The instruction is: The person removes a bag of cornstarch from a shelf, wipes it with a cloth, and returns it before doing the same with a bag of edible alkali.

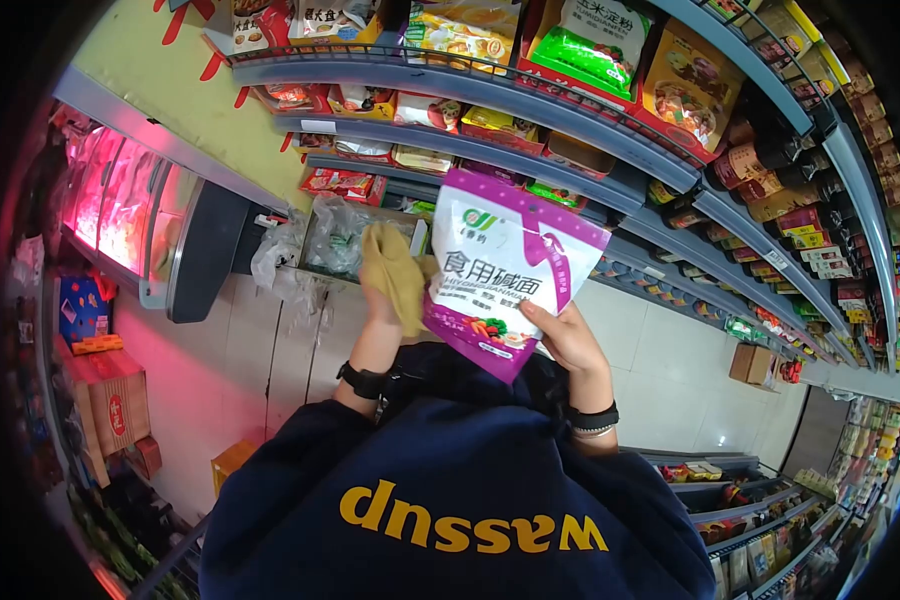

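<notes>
A white and purple bag of edible alkali powder [510,270] is held up in front of my chest, its printed face towards me. My right hand [568,338] grips its lower right side, with the thumb over the front. A yellow cloth [398,275] is in my left hand [378,300], draped over the fingers and covering most of them. The cloth reaches the bag's left edge, and part of it goes behind the bag.
Shelves [470,85] of packaged food run along the front, curving to bottles [760,165] at the right. A box with clear plastic bags [338,235] lies low ahead. A pink-lit display fridge [130,210] and a cardboard box [110,405] stand left, over pale floor tiles [660,400].
</notes>
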### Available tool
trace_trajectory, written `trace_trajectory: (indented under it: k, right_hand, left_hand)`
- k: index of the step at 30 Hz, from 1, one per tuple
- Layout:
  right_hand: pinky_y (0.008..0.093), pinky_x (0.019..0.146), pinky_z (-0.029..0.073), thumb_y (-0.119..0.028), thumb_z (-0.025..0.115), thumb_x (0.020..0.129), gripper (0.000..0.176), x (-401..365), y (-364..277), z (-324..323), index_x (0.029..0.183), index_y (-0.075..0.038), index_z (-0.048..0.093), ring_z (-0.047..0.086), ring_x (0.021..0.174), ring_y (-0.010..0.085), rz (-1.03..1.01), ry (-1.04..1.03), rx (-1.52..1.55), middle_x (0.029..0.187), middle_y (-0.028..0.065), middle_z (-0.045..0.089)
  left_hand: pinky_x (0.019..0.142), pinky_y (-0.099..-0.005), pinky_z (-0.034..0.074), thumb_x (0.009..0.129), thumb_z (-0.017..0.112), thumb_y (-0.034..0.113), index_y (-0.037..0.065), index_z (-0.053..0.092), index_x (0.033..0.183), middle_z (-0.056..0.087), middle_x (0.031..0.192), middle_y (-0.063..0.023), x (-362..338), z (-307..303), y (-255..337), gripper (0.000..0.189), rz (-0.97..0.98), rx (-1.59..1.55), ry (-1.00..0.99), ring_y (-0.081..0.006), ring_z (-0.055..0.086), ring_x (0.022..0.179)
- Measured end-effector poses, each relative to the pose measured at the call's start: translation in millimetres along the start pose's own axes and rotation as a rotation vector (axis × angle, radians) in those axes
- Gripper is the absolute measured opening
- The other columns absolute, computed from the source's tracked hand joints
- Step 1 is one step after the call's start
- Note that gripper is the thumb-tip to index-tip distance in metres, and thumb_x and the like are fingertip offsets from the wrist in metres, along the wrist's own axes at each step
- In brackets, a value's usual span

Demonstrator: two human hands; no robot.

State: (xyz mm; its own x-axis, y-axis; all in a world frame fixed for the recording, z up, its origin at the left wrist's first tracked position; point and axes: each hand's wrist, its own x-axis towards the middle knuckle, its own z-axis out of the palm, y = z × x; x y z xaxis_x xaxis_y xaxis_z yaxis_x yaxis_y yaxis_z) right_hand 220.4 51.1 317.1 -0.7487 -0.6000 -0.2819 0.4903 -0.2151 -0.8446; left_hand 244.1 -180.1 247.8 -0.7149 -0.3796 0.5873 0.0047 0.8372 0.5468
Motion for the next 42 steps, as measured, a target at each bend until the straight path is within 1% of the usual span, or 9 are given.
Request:
trace_trajectory:
  k: [2, 4, 6, 7, 10, 11, 21, 32, 42]
  right_hand:
    - [0.0293, 0.086, 0.039, -0.007, 0.051, 0.082, 0.033, -5, -9, 0, 0.113, 0.002, 0.043, 0.048, 0.101, 0.0167, -0.008, 0.024, 0.110, 0.110, 0.0098, 0.051]
    - [0.0298, 0.085, 0.040, -0.007, 0.050, 0.083, 0.033, -7, -13, -5, 0.113, 0.003, 0.043, 0.048, 0.101, 0.0168, 0.003, 0.045, 0.139, 0.110, 0.0105, 0.051]
    - [0.0309, 0.085, 0.041, -0.007, 0.052, 0.082, 0.038, -6, -14, -8, 0.116, 0.004, 0.038, 0.049, 0.102, 0.0192, 0.002, 0.050, 0.142, 0.112, 0.0132, 0.049]
    - [0.0276, 0.080, 0.043, -0.009, 0.050, 0.084, 0.029, -4, -14, -5, 0.110, 0.002, 0.046, 0.051, 0.095, 0.0152, 0.010, 0.070, 0.074, 0.106, 0.0093, 0.053]
    - [0.0258, 0.077, 0.043, -0.011, 0.050, 0.084, 0.026, 2, -6, 1, 0.107, 0.002, 0.049, 0.052, 0.090, 0.0120, 0.016, 0.076, -0.272, 0.100, 0.0074, 0.056]
    - [0.0243, 0.074, 0.043, -0.013, 0.050, 0.085, 0.025, 3, -3, 4, 0.105, 0.002, 0.051, 0.051, 0.086, 0.0091, 0.012, 0.059, -0.222, 0.096, 0.0056, 0.057]
    - [0.0234, 0.071, 0.042, -0.011, 0.045, 0.087, 0.024, 10, 16, 17, 0.105, 0.003, 0.049, 0.050, 0.084, 0.0089, -0.054, 0.090, -0.326, 0.093, 0.0045, 0.057]
    - [0.0288, 0.061, 0.043, -0.010, 0.047, 0.084, 0.019, 6, 17, 37, 0.096, 0.005, 0.050, 0.055, 0.067, 0.0166, -0.180, 0.184, -0.600, 0.079, 0.0135, 0.059]
    - [0.0252, 0.061, 0.043, -0.011, 0.047, 0.085, 0.021, -1, 16, 40, 0.097, 0.007, 0.050, 0.049, 0.071, 0.0075, -0.151, 0.202, -0.703, 0.077, 0.0090, 0.059]
  left_hand:
    - [0.061, -0.0266, 0.043, 0.085, 0.045, 0.020, 0.006, 0.044, 0.103, 0.050, 0.089, -0.0035, 2, 3, -20, 0.023, -0.868, -1.151, -0.117, -0.0140, 0.051, 0.077]
    - [0.067, -0.0288, 0.044, 0.087, 0.043, 0.023, 0.006, 0.040, 0.112, 0.048, 0.102, -0.0055, 0, 2, -41, 0.030, -0.752, -1.356, -0.268, -0.0166, 0.050, 0.087]
    - [0.088, -0.0286, 0.037, 0.090, 0.033, 0.026, 0.006, 0.037, 0.120, 0.045, 0.117, -0.0063, 16, -18, -4, 0.036, -0.959, -1.663, -0.441, -0.0191, 0.047, 0.103]
    - [0.078, -0.0271, 0.043, 0.088, 0.040, 0.030, 0.005, 0.039, 0.115, 0.049, 0.104, -0.0035, 11, -12, -1, 0.036, -0.637, -1.263, -0.581, -0.0143, 0.050, 0.093]
    - [0.078, -0.0275, 0.042, 0.086, 0.046, 0.027, 0.005, 0.040, 0.114, 0.050, 0.103, -0.0033, 5, -15, 42, 0.036, -1.056, -1.634, -0.503, -0.0134, 0.049, 0.093]
    - [0.075, -0.0252, 0.042, 0.082, 0.054, 0.022, 0.003, 0.044, 0.110, 0.052, 0.099, -0.0032, 26, -19, 70, 0.035, -0.875, -1.261, -0.576, -0.0109, 0.050, 0.089]
    - [0.062, -0.0203, 0.041, 0.075, 0.064, 0.023, -0.001, 0.055, 0.087, 0.056, 0.079, -0.0028, 18, 24, 55, 0.028, -0.863, -1.046, -0.205, -0.0075, 0.052, 0.069]
    - [0.059, -0.0205, 0.042, 0.072, 0.067, 0.023, -0.002, 0.059, 0.081, 0.059, 0.075, -0.0028, 23, 28, 48, 0.028, -0.855, -0.979, -0.123, -0.0071, 0.052, 0.064]
    - [0.057, -0.0234, 0.044, 0.069, 0.068, 0.024, -0.002, 0.061, 0.078, 0.062, 0.070, -0.0076, 32, 20, 48, 0.028, -0.606, -0.664, -0.156, -0.0100, 0.057, 0.062]
